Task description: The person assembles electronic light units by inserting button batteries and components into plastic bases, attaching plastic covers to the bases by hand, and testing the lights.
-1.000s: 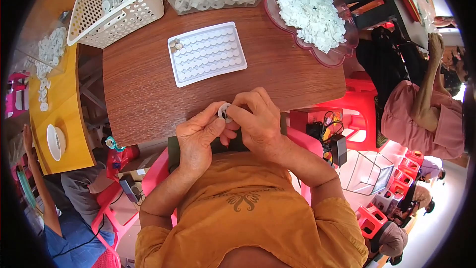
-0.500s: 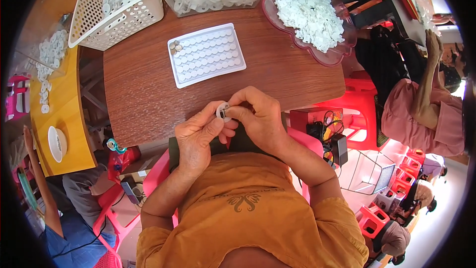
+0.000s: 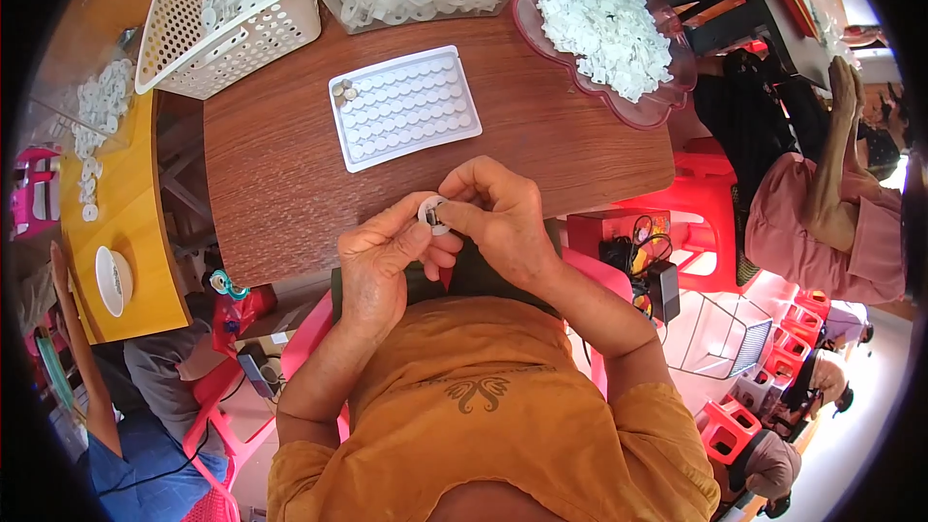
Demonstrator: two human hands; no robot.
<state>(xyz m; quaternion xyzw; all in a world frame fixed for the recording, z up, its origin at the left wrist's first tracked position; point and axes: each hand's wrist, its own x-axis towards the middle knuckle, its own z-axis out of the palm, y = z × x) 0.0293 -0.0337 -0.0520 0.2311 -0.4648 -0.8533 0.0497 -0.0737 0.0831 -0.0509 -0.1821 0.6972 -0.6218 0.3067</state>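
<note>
Just off the table's near edge, my left hand [image 3: 379,249] is closed on a small round white plastic part [image 3: 426,205] with a dark slot in its middle. The thumb and fingers of my right hand [image 3: 505,224] press on the same part from the other side. Whether the right fingers also pinch something tiny cannot be made out. Beyond my hands on the brown table lies a white tray [image 3: 414,143] with rows of round pockets holding flat white discs. A few small silvery discs [image 3: 343,90] sit at its left corner.
At the back stand a white perforated basket [image 3: 232,53] and a clear bin [image 3: 425,10], both with white parts. A pink-rimmed bowl [image 3: 592,87] of small white pieces is at the back right. A yellow side table [image 3: 145,232] holds a white bowl [image 3: 109,280]. Other people sit on both sides.
My right fingers have opened out slightly and shifted on the round part, so its dark slot shows more. My left hand keeps its hold. The tray and containers stay in place.
</note>
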